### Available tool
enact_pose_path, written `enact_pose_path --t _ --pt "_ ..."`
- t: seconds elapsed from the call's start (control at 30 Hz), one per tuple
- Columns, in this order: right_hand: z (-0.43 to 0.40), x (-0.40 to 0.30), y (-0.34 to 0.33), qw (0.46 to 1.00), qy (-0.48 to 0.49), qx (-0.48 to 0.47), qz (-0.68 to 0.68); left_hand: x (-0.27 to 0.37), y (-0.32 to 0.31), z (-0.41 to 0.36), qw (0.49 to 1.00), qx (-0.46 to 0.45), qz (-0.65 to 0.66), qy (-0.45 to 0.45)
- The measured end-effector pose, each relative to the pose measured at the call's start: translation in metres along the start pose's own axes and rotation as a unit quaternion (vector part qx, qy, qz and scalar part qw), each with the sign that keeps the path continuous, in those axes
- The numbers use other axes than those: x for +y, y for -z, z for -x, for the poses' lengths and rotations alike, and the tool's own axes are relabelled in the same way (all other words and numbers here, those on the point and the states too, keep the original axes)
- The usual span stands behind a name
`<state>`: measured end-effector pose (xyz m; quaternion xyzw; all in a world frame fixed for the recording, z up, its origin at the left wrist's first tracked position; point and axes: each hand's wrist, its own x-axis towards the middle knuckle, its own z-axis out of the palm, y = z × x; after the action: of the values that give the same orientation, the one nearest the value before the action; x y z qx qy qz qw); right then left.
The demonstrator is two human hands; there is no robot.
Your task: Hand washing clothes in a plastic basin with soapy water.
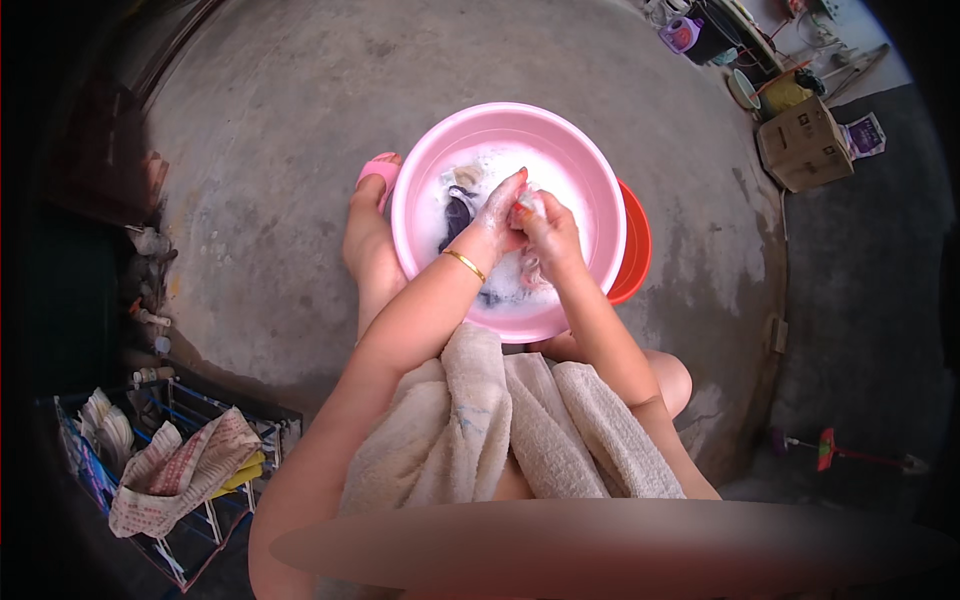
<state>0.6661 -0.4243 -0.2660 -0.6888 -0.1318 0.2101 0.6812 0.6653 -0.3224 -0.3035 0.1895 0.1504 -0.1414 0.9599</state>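
Observation:
A large pink plastic basin (507,112) holds sudsy water, with both my hands over it. My left hand (501,214), below a gold bangle (465,265), is held against a small wet, pale cloth (531,201). My right hand (556,229) grips that cloth, its fingers curled against my left palm. Dark fabric (457,216) lies in the foam left of my hands, beside a beige piece of cloth (466,176). Pinkish-white fabric (534,268) shows in the suds below my hands. The lower part of my left hand's grip is partly hidden.
A red basin (636,247) sits partly behind the pink one. My foot in a pink slipper (380,174) is left of it. A wire rack (206,525) with paper stands lower left; a cardboard box (805,146) stands upper right on the concrete floor (300,112).

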Motion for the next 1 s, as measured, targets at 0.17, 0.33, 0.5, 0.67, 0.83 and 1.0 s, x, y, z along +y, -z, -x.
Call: enact_pose_path --t 0.17,0.33,0.5,0.67,0.83,1.0 --pt "0.02 0.002 -0.022 0.949 0.202 -0.017 0.242 -0.005 -0.008 0.004 0.995 0.058 -0.012 -0.075" --pt "-0.028 0.002 -0.009 0.86 0.258 0.073 0.434 -0.019 0.017 -0.014 0.983 0.048 0.121 -0.128" --pt "-0.053 0.016 0.01 0.869 0.13 0.222 0.423 -0.02 -0.015 -0.004 0.981 0.168 0.054 -0.081" --pt "0.005 0.005 -0.033 0.925 0.166 0.111 0.323 -0.007 0.031 -0.013 0.996 0.02 0.067 -0.053" --pt "-0.039 0.002 0.012 0.863 0.075 0.169 0.47 -0.013 -0.019 0.002 0.981 0.15 0.088 -0.089" --pt "-0.041 -0.013 0.034 0.911 0.057 0.232 0.336 0.002 -0.003 -0.006 0.982 -0.037 0.035 -0.184"
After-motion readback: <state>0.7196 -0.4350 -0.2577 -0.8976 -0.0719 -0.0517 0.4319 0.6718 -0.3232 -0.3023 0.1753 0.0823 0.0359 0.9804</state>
